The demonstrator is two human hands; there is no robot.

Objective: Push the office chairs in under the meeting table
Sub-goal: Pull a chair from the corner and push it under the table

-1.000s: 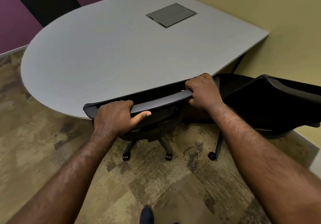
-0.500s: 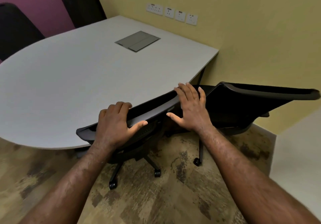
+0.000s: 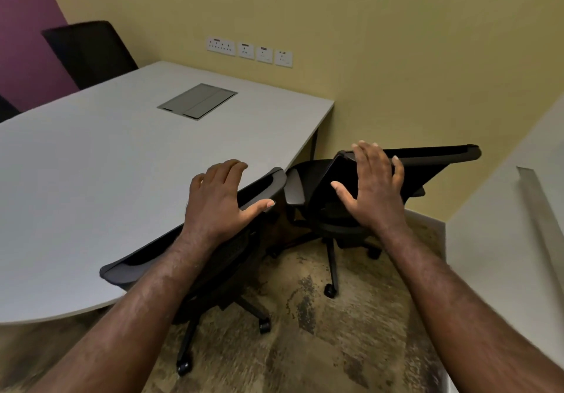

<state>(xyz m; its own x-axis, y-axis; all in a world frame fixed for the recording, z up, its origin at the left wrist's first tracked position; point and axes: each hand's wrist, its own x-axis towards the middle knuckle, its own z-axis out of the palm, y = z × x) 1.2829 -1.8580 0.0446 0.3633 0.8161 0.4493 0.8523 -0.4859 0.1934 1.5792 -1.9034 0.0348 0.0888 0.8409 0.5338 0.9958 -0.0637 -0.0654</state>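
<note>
Left hand (image 3: 219,200): fingers loosely spread, holding nothing, over near chair's (image 3: 195,252) back rail | right hand (image 3: 374,188): fingers splayed, in front of second chair's (image 3: 427,160) back; contact unclear | near chair tucked against table (image 3: 91,179) edge; second chair beside table's corner

Near chair (image 3: 195,252) tucked against the table (image 3: 91,179) edge, second chair (image 3: 427,163) right of it, beside the table's corner.

Black chairs (image 3: 351,209), pale grey table (image 3: 91,179), yellow and purple walls (image 3: 396,57), mottled brown carpet (image 3: 320,331).
</note>
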